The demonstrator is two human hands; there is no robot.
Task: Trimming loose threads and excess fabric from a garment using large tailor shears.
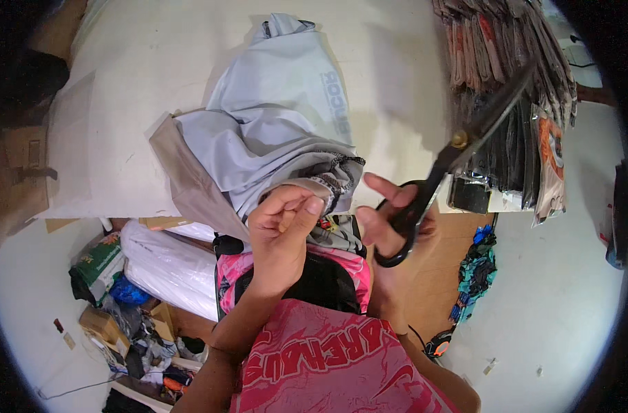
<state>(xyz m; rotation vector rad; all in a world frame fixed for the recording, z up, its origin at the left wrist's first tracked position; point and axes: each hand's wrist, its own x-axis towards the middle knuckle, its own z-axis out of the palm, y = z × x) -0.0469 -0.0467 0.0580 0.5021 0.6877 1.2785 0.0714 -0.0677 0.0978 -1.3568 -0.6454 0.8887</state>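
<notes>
A light grey-blue garment lies across the table's front, its seams and dark overlock stitching showing at the bunched near end. A taupe panel runs along its left side. My left hand is closed, thumb against curled fingers, pinching the garment's gathered near edge. To the right, my right hand has its fingers through the black handles of large scissors. Their dark blades point up and right, away from the cloth, and look close together. What lies right under my left fingertips is hidden.
Stacks of bagged, folded garments stand at the table's right. The pale table ends just before me. Below are a white plastic-wrapped bundle, pink and black cloth, cluttered boxes at lower left, and teal patterned cloth on the right.
</notes>
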